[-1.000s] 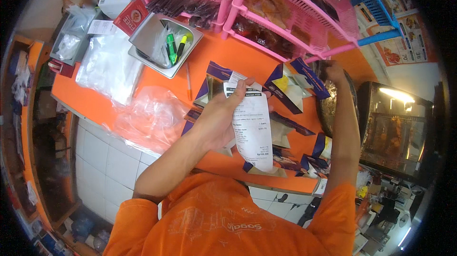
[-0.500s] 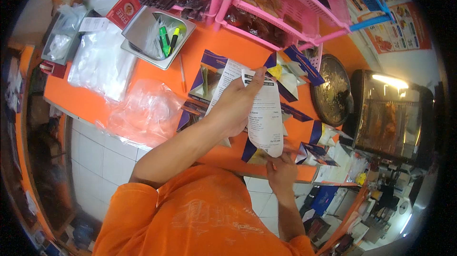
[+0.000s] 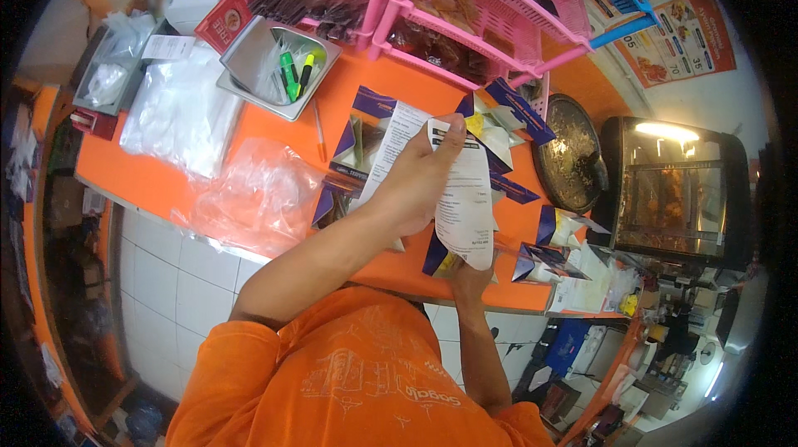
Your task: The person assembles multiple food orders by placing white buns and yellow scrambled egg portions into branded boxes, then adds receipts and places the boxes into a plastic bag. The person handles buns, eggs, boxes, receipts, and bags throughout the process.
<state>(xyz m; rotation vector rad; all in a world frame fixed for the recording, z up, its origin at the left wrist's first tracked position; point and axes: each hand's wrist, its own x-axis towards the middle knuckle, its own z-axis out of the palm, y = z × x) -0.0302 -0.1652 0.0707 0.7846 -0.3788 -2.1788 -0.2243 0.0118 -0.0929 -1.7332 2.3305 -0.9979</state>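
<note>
My left hand is closed on printed paper receipts above the orange counter, its thumb pressed on the top of the front one. That front receipt is a long white strip hanging down with its lower end curled. A second printed slip shows on the other side of the hand. My right hand is just under the front receipt's lower end, beside a purple and white food box. The receipt and box hide its fingers. More such boxes stand around both hands, some with flaps raised.
Clear plastic bags lie on the left of the orange counter, near a steel container with green and yellow markers. Pink racks of bagged food stand at the back. A round dark tray and a lit glass cabinet are right.
My right hand has moved left, in under the receipt's lower end, and its fingers are now hidden. My left hand keeps hold of the receipts, nearly still. The view has shifted slightly.
</note>
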